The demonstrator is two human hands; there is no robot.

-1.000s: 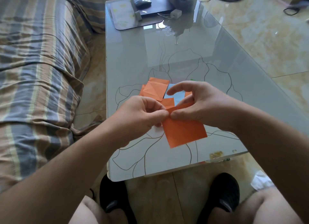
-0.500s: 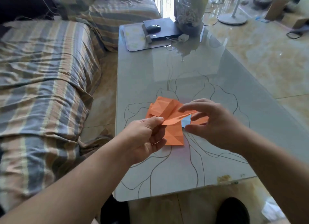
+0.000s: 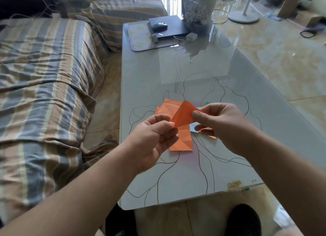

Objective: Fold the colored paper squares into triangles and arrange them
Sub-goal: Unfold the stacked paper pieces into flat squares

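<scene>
I am in the middle of folding one orange paper (image 3: 183, 116) into a triangle. I hold it up just above the table (image 3: 247, 98). My left hand (image 3: 151, 140) pinches its lower left corner with thumb and fingers (image 3: 165, 128) curled on it. My right hand (image 3: 224, 124) pinches its right side the same way. The paper looks thin and a bit see-through, bent over into a pointy shape.

Next, I think I must line up the two edges, lay the paper flat and press the fold hard so it stays sharp.

Under my hands lie more orange papers (image 3: 181, 142), flat and full of crease lines. A light blue paper (image 3: 193, 127) peeks out beside them, and a tiny green bit (image 3: 207, 103) shows behind my right hand. The table is smooth and shiny, with big flower lines drawn on it.
</scene>
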